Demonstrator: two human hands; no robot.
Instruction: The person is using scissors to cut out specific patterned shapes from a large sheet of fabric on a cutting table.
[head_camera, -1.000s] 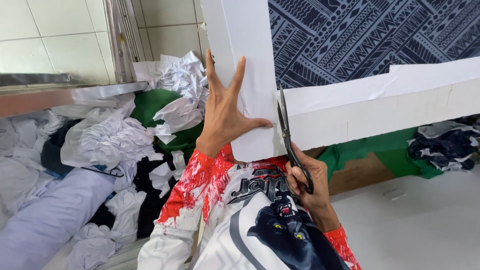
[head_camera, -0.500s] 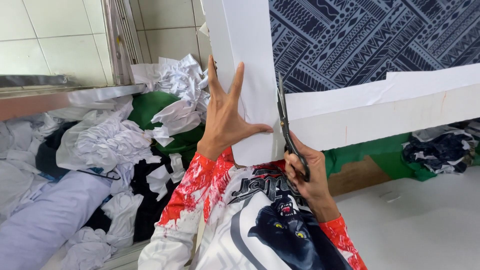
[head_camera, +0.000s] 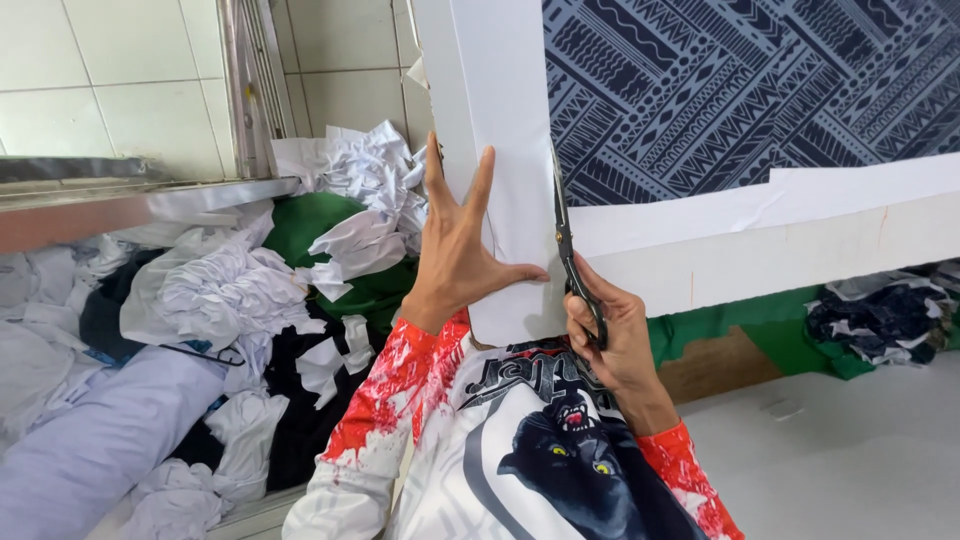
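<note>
My left hand (head_camera: 462, 250) lies flat with fingers spread on a white paper strip (head_camera: 495, 120) that runs away from me. My right hand (head_camera: 612, 335) grips black scissors (head_camera: 567, 240), blades pointing away along the strip's right edge, where it meets a blue fabric with a dark geometric pattern (head_camera: 760, 90). A second white paper strip (head_camera: 800, 235) runs off to the right under the fabric's near edge. Both sleeves are red and white, above a printed garment with a panther picture (head_camera: 560, 470).
A heap of crumpled white, green and black cloth and paper scraps (head_camera: 250, 300) fills the left side. A metal ledge (head_camera: 130, 200) and a tiled wall (head_camera: 100, 80) stand behind it. Dark cloth (head_camera: 880, 320) and green material (head_camera: 790, 335) lie at the right on a pale floor (head_camera: 850, 460).
My right hand and the scissors have crept a little farther up along the paper strip's edge. My left hand stays spread on the paper.
</note>
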